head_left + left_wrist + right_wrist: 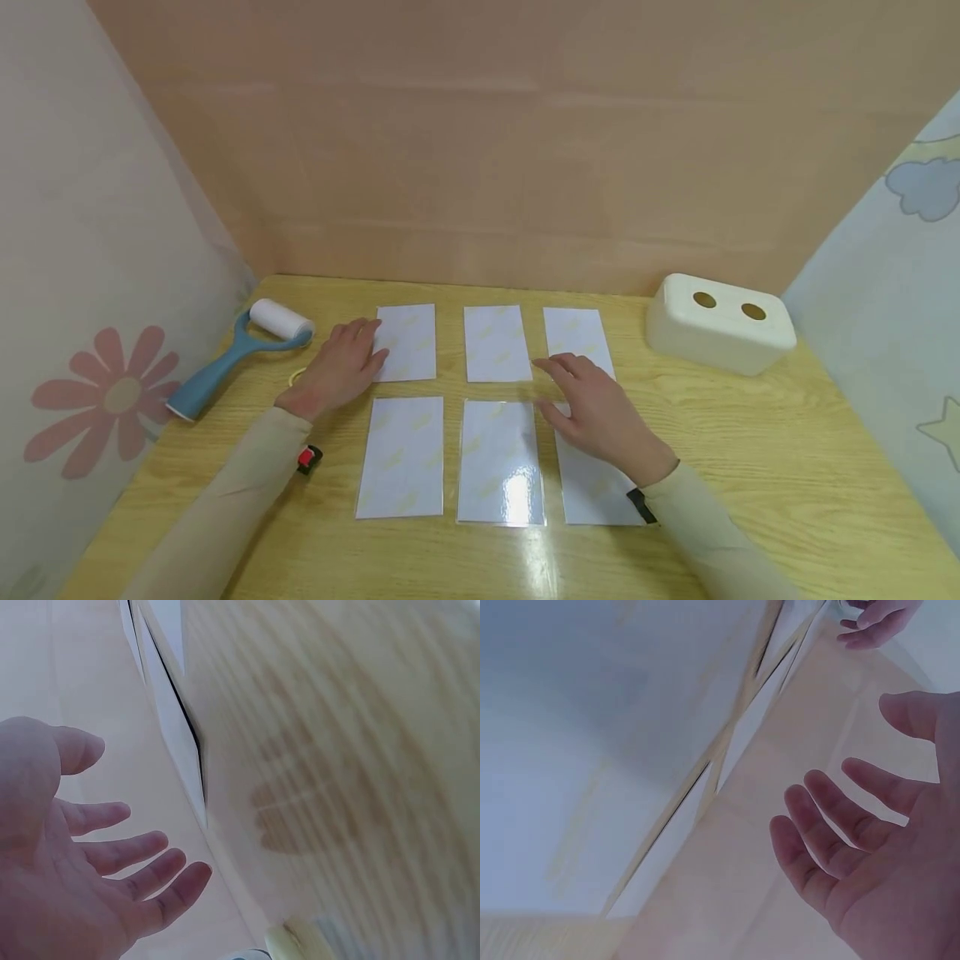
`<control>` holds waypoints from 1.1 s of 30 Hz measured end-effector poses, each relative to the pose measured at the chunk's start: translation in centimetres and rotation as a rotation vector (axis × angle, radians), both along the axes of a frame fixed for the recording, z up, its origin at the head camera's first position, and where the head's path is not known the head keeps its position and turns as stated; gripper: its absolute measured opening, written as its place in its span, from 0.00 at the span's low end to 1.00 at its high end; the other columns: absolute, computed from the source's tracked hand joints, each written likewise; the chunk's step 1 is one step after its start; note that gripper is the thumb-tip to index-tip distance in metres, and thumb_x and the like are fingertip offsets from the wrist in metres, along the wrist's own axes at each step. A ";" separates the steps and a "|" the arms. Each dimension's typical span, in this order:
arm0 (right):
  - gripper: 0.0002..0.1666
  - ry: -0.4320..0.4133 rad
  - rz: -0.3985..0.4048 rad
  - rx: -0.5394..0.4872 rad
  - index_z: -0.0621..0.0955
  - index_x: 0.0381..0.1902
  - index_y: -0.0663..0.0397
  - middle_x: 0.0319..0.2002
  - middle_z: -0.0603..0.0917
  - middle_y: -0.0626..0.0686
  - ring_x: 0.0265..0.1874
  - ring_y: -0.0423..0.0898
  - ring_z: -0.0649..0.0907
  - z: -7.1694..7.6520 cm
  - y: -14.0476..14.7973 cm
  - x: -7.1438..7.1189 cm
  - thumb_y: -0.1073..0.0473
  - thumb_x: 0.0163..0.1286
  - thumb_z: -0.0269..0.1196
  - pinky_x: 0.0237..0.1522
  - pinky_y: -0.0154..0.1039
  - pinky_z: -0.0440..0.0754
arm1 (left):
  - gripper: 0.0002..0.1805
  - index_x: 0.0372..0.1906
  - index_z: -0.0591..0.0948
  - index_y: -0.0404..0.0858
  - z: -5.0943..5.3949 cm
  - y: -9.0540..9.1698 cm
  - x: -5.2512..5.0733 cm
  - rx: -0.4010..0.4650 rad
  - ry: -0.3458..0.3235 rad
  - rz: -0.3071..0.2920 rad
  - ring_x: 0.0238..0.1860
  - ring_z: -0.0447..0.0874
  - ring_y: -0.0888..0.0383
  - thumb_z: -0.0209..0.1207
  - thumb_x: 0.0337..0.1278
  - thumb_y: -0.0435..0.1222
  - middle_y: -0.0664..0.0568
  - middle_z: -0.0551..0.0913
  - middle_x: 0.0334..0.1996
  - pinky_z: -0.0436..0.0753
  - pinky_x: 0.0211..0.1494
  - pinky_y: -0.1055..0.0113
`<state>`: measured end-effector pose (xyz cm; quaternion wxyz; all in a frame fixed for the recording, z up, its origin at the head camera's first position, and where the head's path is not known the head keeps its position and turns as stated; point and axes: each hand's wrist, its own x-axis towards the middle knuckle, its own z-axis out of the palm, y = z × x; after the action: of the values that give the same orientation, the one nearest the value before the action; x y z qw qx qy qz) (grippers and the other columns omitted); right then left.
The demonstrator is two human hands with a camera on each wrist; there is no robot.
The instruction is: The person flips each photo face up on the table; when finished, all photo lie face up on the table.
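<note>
Several white cards with faint yellow marks lie in two rows, among them the back left card (408,343), the back middle card (497,344) and the glossy front middle card (500,467). My left hand (339,367) hovers by the left edge of the back left card, fingers spread and relaxed; the left wrist view shows its empty palm (112,862). Above the right-hand cards, my right hand (600,412) partly covers the front right card (600,492) and the back right card (577,333). In the right wrist view the right hand (877,847) is empty, fingers loosely bent.
A blue-handled roller (217,375) with a white roll (279,319) lies at the left of the wooden table (810,467). At the back right stands a white box (716,329) with two round holes. A yellow ring-like thing (296,377) shows partly behind my left wrist.
</note>
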<state>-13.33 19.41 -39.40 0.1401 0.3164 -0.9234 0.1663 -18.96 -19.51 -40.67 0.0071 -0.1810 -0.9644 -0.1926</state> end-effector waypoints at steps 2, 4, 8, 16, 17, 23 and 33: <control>0.29 0.002 0.010 -0.004 0.78 0.62 0.58 0.51 0.81 0.55 0.49 0.55 0.81 0.1 -0.6 -0.2 0.53 0.66 0.69 0.50 0.52 0.80 | 0.31 0.73 0.62 0.25 0.0 0.2 -0.3 0.005 -0.011 0.004 0.68 0.59 0.31 0.47 0.77 0.43 0.28 0.66 0.68 0.60 0.71 0.41; 0.28 0.004 0.029 -0.015 0.79 0.62 0.59 0.51 0.81 0.56 0.49 0.55 0.81 0.2 -1.2 -0.4 0.53 0.67 0.68 0.52 0.51 0.80 | 0.31 0.73 0.62 0.25 -0.1 0.3 -0.7 0.018 -0.021 0.009 0.69 0.59 0.31 0.47 0.78 0.43 0.29 0.66 0.69 0.60 0.72 0.42; 0.27 -0.004 0.067 -0.036 0.79 0.61 0.59 0.51 0.82 0.56 0.49 0.54 0.81 0.2 -2.3 -0.9 0.53 0.67 0.68 0.53 0.51 0.79 | 0.31 0.72 0.62 0.24 -0.2 0.6 -1.3 0.044 -0.032 0.018 0.69 0.59 0.32 0.46 0.77 0.42 0.28 0.66 0.68 0.59 0.72 0.42; 0.26 -0.049 0.075 -0.025 0.80 0.61 0.58 0.52 0.82 0.54 0.48 0.53 0.80 -0.2 -4.4 -2.0 0.53 0.67 0.67 0.49 0.48 0.80 | 0.30 0.71 0.63 0.21 -0.5 0.4 -2.2 0.064 -0.028 0.022 0.70 0.60 0.33 0.46 0.77 0.40 0.27 0.67 0.66 0.54 0.74 0.43; 0.26 -0.048 0.076 -0.021 0.80 0.60 0.59 0.52 0.81 0.54 0.48 0.52 0.80 -0.2 -4.7 -2.1 0.53 0.67 0.68 0.48 0.47 0.80 | 0.30 0.71 0.62 0.21 -0.5 0.4 -2.3 0.063 -0.030 0.024 0.70 0.60 0.34 0.46 0.77 0.40 0.27 0.67 0.67 0.54 0.74 0.43; 0.26 -0.051 0.096 -0.010 0.81 0.59 0.59 0.51 0.81 0.54 0.44 0.52 0.79 -0.4 -6.5 -2.8 0.53 0.66 0.68 0.46 0.48 0.79 | 0.31 0.72 0.60 0.20 -0.1 0.3 -2.6 0.044 -0.077 0.043 0.71 0.58 0.33 0.45 0.78 0.40 0.26 0.66 0.68 0.51 0.74 0.42; 0.24 -0.063 0.123 0.021 0.82 0.58 0.58 0.50 0.81 0.54 0.44 0.53 0.79 -0.6 -9.1 -4.2 0.51 0.69 0.65 0.42 0.47 0.78 | 0.34 0.74 0.55 0.21 0.8 0.6 -3.8 0.029 -0.210 0.082 0.71 0.55 0.31 0.44 0.78 0.43 0.26 0.63 0.69 0.51 0.74 0.39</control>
<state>-17.51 10.30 -39.97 0.0970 0.3686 -0.9078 0.1749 -22.76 -18.95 -39.90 -0.0834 -0.1201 -0.9635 -0.2242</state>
